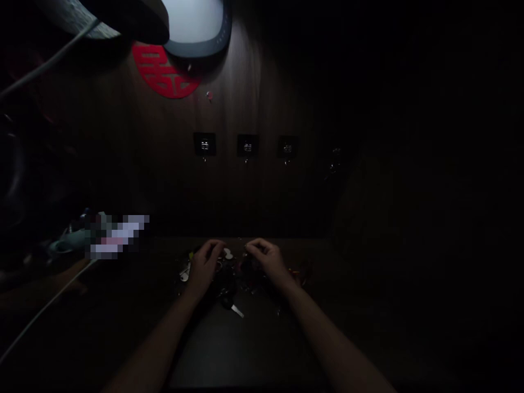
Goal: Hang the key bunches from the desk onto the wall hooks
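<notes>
Low in the head view, both hands hover over a dark pile of keys and small metal pieces on the tabletop. My left hand is over the pile's left part, its thumb and fingers curled together. A pale, shiny key head shows beside those fingertips; I cannot tell whether they touch it. Across a small gap, my right hand has thumb and forefinger pinched, and what lies between them is too dark to make out. Nearer me lies a key with a black head and silver blade.
Behind the table stands dark wood panelling with a row of black square fittings. A red round paper cut-out is under a lit lamp-like panel. Left are a pale cable and a blurred-out bright item. The right side is black.
</notes>
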`<state>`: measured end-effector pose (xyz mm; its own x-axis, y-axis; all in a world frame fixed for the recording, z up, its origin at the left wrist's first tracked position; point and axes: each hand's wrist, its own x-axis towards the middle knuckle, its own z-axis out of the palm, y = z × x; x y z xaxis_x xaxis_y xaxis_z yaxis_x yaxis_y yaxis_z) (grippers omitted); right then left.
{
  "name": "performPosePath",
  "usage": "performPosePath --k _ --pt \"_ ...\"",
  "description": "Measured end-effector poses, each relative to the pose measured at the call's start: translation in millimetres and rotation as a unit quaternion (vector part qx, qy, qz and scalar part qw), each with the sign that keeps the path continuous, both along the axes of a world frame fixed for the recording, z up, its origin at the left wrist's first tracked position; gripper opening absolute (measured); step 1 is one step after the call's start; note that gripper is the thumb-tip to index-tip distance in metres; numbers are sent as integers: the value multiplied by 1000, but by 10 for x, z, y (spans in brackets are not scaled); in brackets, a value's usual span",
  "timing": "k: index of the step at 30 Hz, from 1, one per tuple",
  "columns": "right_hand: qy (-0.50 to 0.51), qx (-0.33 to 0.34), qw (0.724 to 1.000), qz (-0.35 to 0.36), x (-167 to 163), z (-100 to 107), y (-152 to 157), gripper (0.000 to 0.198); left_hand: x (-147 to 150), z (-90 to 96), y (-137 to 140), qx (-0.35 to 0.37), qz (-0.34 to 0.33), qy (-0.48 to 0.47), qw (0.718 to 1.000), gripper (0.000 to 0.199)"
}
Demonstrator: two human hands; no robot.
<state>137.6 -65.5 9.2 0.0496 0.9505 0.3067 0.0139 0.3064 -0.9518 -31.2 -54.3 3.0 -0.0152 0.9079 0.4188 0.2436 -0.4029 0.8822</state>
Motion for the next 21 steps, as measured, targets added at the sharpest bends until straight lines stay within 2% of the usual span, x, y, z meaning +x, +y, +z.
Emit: performPosePath --k 4,8,14,17,21 --pt "118 -2 992 -34 155 49 56 27 -35 -49 24 17 -8 76 997 30" --pt "211 38 973 -89 353 114 80 25 -31 -48 -5 19 -42 131 990 28" --pt "255 64 939 -223 807 264 204 25 -31 -70 19 -13 -64 170 983 32" --pt "252 95 921 -282 1056 439 299 24 -38 -115 60 -23 -64 184 981 33" --pt "253 131 901 -328 1324 795 422 19 -33 -134 85 -27 -71 189 979 33"
